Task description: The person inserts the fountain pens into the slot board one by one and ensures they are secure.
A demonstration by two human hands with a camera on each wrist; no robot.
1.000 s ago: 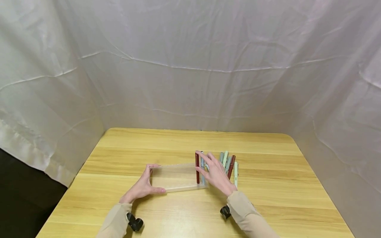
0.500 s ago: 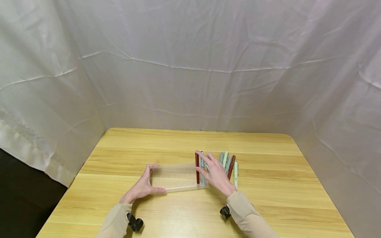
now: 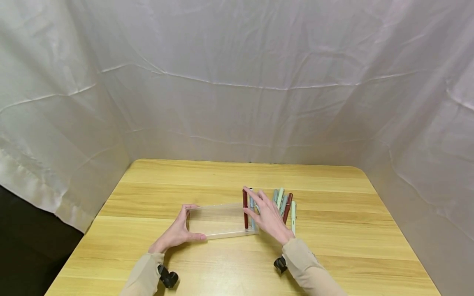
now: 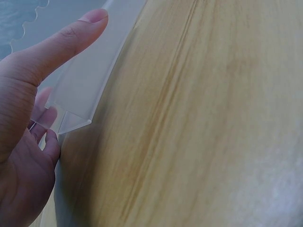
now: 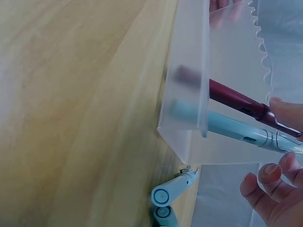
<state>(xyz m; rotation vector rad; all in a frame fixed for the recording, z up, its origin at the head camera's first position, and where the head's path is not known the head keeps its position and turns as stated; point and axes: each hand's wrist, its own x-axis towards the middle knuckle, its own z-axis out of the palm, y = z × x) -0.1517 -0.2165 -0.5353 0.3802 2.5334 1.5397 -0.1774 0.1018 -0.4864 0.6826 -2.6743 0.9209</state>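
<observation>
From the head, the left hand holds one end of a clear box, thumb in front and fingers at the back. The box is long, see-through plastic and sits on the counter, which is smooth yellow wood with streaky lines. At the other end, the right hand pinches a dark red pen that stands in the box, right beside a light blue pen. More pens, gray-blue, pale green and red, lie near the right hand. Shiny, creased cloth hangs behind.

From the left wrist, the thumb lies along the box's flat, cloudy side. Its far edge has wavy bumps.

From the right wrist, both round pens lean in the box, their bottoms blurry through its wall. A fingertip touches the red pen's shiny clip. Other fingers curl near the blue pen; I can't tell if they touch it.
</observation>
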